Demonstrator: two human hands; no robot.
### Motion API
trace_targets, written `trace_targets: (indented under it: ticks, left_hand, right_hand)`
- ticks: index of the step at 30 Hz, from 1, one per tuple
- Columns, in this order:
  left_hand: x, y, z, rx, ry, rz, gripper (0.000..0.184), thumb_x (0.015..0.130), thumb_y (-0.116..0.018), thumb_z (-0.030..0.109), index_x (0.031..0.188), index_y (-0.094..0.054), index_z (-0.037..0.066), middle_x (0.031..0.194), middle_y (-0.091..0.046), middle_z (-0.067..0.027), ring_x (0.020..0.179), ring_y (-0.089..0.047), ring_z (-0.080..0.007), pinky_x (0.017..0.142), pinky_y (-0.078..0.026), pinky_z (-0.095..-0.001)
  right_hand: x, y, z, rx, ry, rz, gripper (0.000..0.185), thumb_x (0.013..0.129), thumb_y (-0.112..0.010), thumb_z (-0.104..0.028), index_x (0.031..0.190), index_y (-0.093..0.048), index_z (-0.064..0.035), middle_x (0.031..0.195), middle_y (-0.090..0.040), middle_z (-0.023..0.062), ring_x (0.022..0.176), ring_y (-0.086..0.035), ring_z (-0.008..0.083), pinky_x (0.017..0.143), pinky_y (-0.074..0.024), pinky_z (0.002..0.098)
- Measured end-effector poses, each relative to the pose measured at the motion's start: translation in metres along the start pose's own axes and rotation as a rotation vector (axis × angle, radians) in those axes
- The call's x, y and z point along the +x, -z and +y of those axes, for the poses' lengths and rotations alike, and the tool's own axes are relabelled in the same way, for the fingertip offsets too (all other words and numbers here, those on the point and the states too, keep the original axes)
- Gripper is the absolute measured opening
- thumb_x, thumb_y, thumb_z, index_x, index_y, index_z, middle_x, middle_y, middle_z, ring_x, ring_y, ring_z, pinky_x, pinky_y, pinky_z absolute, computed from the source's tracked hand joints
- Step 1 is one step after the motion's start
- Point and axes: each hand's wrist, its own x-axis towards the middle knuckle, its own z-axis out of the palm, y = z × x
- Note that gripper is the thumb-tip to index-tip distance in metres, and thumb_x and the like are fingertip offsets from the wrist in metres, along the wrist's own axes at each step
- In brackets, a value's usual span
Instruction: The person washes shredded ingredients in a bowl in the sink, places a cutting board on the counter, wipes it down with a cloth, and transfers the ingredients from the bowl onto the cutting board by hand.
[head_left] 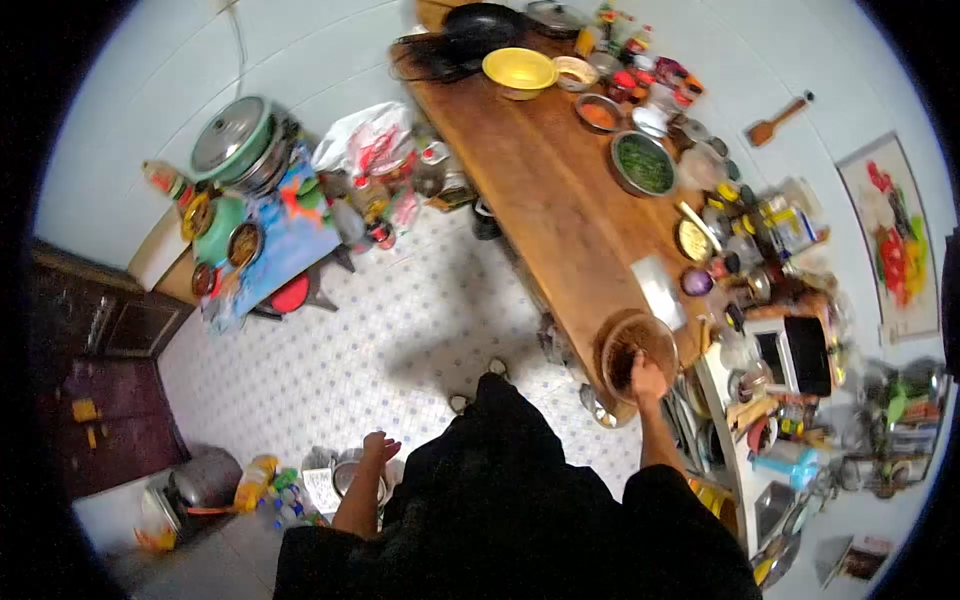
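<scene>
At the near end of the wooden table is a round brown bowl (664, 338) with dark brown contents that I cannot make out. My right hand (648, 380) is closed over its near rim, with some fingers hidden. My left hand (381, 446) hangs above the floor on the left, holding nothing, its fingers apart. A pale flat sheet or board (657, 290) lies just beyond the bowl. Past that, a small bowl of yellowish chopped food (692, 240) and a purple onion (697, 282) sit near the wall side.
The wooden table (540, 200) runs away from me, with a bowl of chopped greens (645, 164), a yellow bowl (520, 69) and several jars along it. A low table (290, 245) with pots stands left. At right is a white-topped counter with a toaster oven (785, 357).
</scene>
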Motion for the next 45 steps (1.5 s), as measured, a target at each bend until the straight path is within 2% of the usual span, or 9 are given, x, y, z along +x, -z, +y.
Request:
trace_targets:
  ticks: [2, 5, 12, 18, 20, 22, 31, 33, 45]
  left_hand:
    - [-0.033, -0.007, 0.012, -0.197, 0.151, 0.172, 0.04, 0.091, -0.055, 0.024, 0.118, -0.046, -0.003, 0.101, -0.058, -0.0218, 0.08, -0.065, -0.0366, 0.069, -0.059, -0.0474]
    - [-0.063, -0.014, 0.032, 0.003, 0.161, 0.183, 0.041, 0.09, -0.055, 0.024, 0.118, -0.045, -0.005, 0.096, -0.059, -0.0194, 0.075, -0.065, -0.035, 0.064, -0.06, -0.046]
    - [0.023, 0.01, 0.077, 1.457, -0.477, -0.113, 0.032, 0.088, -0.056, 0.024, 0.104, -0.059, -0.003, 0.085, -0.064, -0.021, 0.076, -0.067, -0.0327, 0.063, -0.056, -0.0409]
    - [0.114, -0.048, 0.239, 1.489, -0.737, -0.077, 0.03, 0.081, -0.069, 0.023, 0.063, -0.057, 0.003, 0.058, -0.059, -0.0104, 0.056, -0.06, -0.0249, 0.055, -0.049, -0.0389]
    - [0.164, -0.121, 0.311, 0.313, -0.03, 0.094, 0.022, 0.083, -0.06, 0.015, 0.065, -0.059, 0.001, 0.056, -0.057, -0.0072, 0.052, -0.058, -0.0193, 0.054, -0.048, -0.0358]
    - [0.247, -0.18, 0.373, 1.016, -0.676, -0.284, 0.026, 0.087, -0.052, 0.015, 0.069, -0.059, -0.001, 0.059, -0.058, -0.0065, 0.056, -0.059, -0.0184, 0.054, -0.048, -0.0308]
    - [0.408, -0.664, 0.65, 0.417, -0.256, -0.668, 0.015, 0.093, -0.055, 0.01, 0.103, -0.06, 0.0, 0.095, -0.064, -0.0104, 0.087, -0.064, -0.0193, 0.08, -0.055, -0.0319]
    - [0.44, -0.721, 0.655, 0.368, -0.245, -0.801, 0.02, 0.095, -0.052, 0.011, 0.111, -0.057, 0.0, 0.109, -0.063, -0.0126, 0.102, -0.064, -0.0216, 0.091, -0.053, -0.0345]
    - [0.432, -0.82, 0.67, 0.11, -0.005, -0.188, 0.02, 0.09, -0.058, 0.005, 0.103, -0.053, -0.009, 0.103, -0.061, -0.0228, 0.09, -0.065, -0.0306, 0.082, -0.059, -0.04]
  right_hand:
    - [0.017, -0.026, 0.024, 0.118, 0.752, 0.387, 0.042, 0.096, -0.048, -0.035, 0.116, -0.058, 0.0007, 0.082, -0.068, 0.0226, 0.075, -0.066, 0.0413, 0.066, -0.051, 0.053]
    - [0.136, -0.171, 0.129, 0.648, 0.462, 0.109, 0.032, 0.098, -0.05, -0.029, 0.102, -0.064, -0.0008, 0.069, -0.065, 0.0121, 0.055, -0.06, 0.0208, 0.048, -0.0469, 0.0403]
    - [0.09, -0.004, -0.096, 1.265, 0.161, -0.289, 0.032, 0.095, -0.059, -0.019, 0.068, -0.059, -0.0031, 0.061, -0.057, 0.006, 0.058, -0.055, 0.0149, 0.052, -0.0409, 0.027]
    - [0.285, -0.015, -0.256, 2.269, -0.176, -0.388, 0.01, 0.095, -0.059, -0.009, 0.098, -0.058, 0.0001, 0.093, -0.064, 0.0084, 0.086, -0.064, 0.0196, 0.078, -0.0563, 0.0265]
    - [0.352, -0.039, -0.265, 2.604, -0.17, -0.172, 0.012, 0.095, -0.058, -0.007, 0.102, -0.058, 0.0028, 0.098, -0.063, 0.01, 0.094, -0.063, 0.0221, 0.093, -0.0545, 0.0309]
    - [0.362, 0.009, -0.289, 2.584, -0.141, -0.082, 0.012, 0.096, -0.057, -0.007, 0.101, -0.058, 0.0032, 0.099, -0.063, 0.0105, 0.095, -0.063, 0.0227, 0.095, -0.0534, 0.0321]
    - [0.383, -0.006, -0.294, 2.278, 0.046, 0.206, 0.005, 0.095, -0.057, -0.007, 0.091, -0.06, -0.005, 0.083, -0.06, 0.0063, 0.077, -0.057, 0.0189, 0.086, -0.0534, 0.0319]
    - [0.367, 0.012, -0.307, 2.132, -0.544, 0.155, 0.004, 0.095, -0.059, -0.009, 0.092, -0.06, -0.006, 0.083, -0.062, 0.0064, 0.078, -0.06, 0.0189, 0.082, -0.0551, 0.0325]
    - [0.371, 0.041, -0.337, 2.26, -0.544, 0.362, 0.008, 0.096, -0.054, -0.007, 0.095, -0.059, -0.0005, 0.094, -0.064, 0.0107, 0.09, -0.064, 0.022, 0.09, -0.0533, 0.0341]
